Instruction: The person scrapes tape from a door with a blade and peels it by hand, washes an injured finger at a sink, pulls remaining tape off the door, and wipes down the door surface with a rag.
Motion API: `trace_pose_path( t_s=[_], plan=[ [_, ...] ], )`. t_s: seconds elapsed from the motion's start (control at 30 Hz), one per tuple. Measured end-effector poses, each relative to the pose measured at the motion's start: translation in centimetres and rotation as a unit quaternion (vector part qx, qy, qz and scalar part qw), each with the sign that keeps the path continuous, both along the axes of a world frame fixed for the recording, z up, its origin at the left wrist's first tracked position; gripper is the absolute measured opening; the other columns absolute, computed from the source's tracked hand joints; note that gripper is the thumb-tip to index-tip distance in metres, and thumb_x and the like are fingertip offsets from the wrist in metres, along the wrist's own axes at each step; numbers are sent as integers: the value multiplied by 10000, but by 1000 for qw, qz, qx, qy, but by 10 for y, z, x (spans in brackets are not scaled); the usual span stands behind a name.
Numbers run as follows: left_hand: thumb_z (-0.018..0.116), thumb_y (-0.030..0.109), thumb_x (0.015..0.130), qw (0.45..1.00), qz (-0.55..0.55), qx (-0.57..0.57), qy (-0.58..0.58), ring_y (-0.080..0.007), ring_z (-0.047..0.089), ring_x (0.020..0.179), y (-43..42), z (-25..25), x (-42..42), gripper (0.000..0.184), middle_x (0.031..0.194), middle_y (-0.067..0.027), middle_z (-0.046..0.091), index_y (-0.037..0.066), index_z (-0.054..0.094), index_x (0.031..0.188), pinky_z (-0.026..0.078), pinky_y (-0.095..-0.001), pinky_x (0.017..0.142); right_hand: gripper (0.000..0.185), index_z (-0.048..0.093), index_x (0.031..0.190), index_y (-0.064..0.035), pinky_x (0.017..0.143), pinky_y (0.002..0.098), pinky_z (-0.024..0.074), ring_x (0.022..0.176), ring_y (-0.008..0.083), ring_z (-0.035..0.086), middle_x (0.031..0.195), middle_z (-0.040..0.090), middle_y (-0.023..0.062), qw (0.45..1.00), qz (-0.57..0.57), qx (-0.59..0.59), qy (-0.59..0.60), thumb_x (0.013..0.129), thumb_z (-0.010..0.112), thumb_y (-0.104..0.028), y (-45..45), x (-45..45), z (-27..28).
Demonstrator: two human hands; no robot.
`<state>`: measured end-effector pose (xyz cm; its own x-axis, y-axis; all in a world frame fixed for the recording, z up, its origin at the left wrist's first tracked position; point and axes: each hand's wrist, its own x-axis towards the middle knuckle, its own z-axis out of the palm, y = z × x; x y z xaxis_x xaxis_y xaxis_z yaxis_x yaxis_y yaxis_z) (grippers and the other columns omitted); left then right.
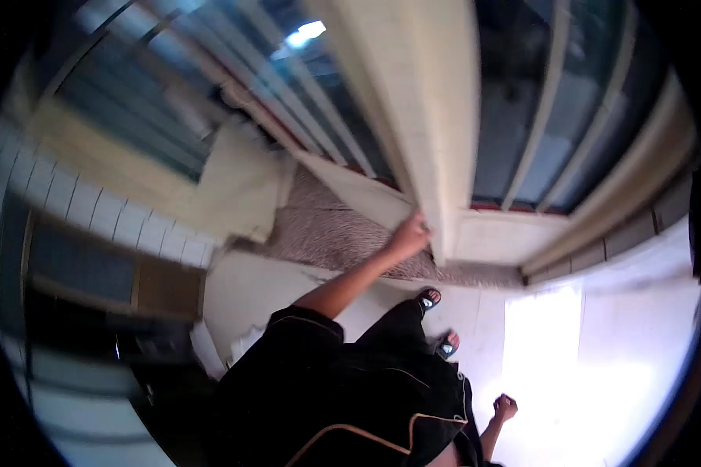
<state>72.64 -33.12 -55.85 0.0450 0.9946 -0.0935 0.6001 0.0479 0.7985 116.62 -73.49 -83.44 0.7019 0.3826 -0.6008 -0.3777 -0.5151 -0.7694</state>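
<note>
My left hand (411, 233) reaches forward with curled fingers at the edge of a cream-coloured door (401, 86) with barred glass panes. It appears to grip that edge; blur hides the exact contact. Down at the lower right, my right hand (505, 406) hangs beside my body, its fingers curled in and nothing visible in them. Between the two hands are my feet in dark sandals (430, 299), on the pale floor.
A brown patterned mat (331, 226) lies at the doorway. Barred windows (553, 109) stand at the upper right. White tiles (117, 214) edge a counter on the left, above a brown cabinet panel (167, 286). Bright light falls on the floor (541, 350) at right.
</note>
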Motion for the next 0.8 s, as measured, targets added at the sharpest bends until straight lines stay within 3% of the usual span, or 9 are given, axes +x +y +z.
trace_pose_path(
  t_s=[0.1, 0.2, 0.23, 0.3, 0.37, 0.47, 0.53, 0.73, 0.8],
  plan=[
    [645, 168, 809, 994, -57, -15, -90, -198, 617, 744, -31, -64, 1, 460, 948, -157, 641, 3, 478, 1205, 496, -351, 705, 66, 606, 773, 4, 386, 262, 398, 424, 115, 482, 585, 589, 73, 961, 217, -113, -131, 803, 612, -55, 48, 62, 1],
    [653, 207, 827, 981, -112, -81, -133, -155, 607, 806, -79, -59, -5, 271, 891, -103, 637, 52, 593, 1040, 493, -320, 706, 407, 627, 491, -59, 431, 338, 435, 408, 163, 507, 526, 601, 28, 613, 540, -199, -541, 850, 583, -246, 80, 123, -75],
    [643, 271, 846, 992, -104, -56, -53, -192, 629, 826, -95, -99, -19, 274, 906, -96, 646, 77, 603, 1036, 496, -336, 727, 407, 627, 491, -59, 431, 338, 435, 408, 163, 507, 526, 601, 28, 602, 545, -179, -556, 850, 583, -246, 115, 116, -79],
    [608, 358, 869, 990, -132, -44, -23, -252, 629, 836, -140, -145, -69, 301, 878, -91, 623, 83, 603, 990, 499, -366, 739, 395, 633, 504, -49, 464, 347, 454, 449, 181, 542, 533, 611, 42, 688, 547, -67, -472, 840, 575, -249, 135, 74, -69],
    [509, 215, 823, 822, -339, 119, 441, -189, 579, 866, -187, -207, -108, 163, 957, -29, 566, 164, 585, 958, 490, -359, 654, 385, 640, 517, -39, 498, 357, 474, 490, 199, 577, 541, 622, 56, 753, 550, 28, -360, 831, 567, -251, 135, 42, -66],
    [592, 260, 718, 961, -164, 39, 219, -323, 606, 573, -295, -268, -162, 162, 566, -112, 587, 127, 625, 633, 464, -456, 516, 317, 666, 606, -1, 615, 358, 521, 631, 240, 635, 635, 661, 109, 731, 599, -156, -288, 813, 591, -229, 178, 8, -110],
    [595, 328, 769, 963, 44, -243, 104, -337, 636, 731, -375, -244, -188, 243, 745, -130, 655, 104, 688, 771, 502, -461, 651, 206, 631, 729, 14, 574, 361, 514, 600, 247, 628, 636, 648, 122, 745, 611, -160, -215, 793, 604, -179, 192, -37, -94],
    [632, 254, 820, 726, 381, -525, -227, -285, 672, 875, -501, -214, -216, 265, 976, -156, 694, 75, 684, 1009, 537, -414, 675, 392, 528, 1097, 61, 452, 369, 492, 505, 268, 604, 641, 609, 162, 847, 521, -40, 95, 733, 641, -29, 203, -109, -152],
    [579, 334, 880, 699, 376, -538, -283, -195, 621, 649, -523, -266, -230, 195, 741, -62, 626, 147, 566, 825, 526, -386, 586, 419, 514, 1123, 16, 437, 359, 467, 488, 248, 573, 634, 592, 143, 819, 572, -32, 21, 722, 634, -4, 214, -146, -81]
  ],
)
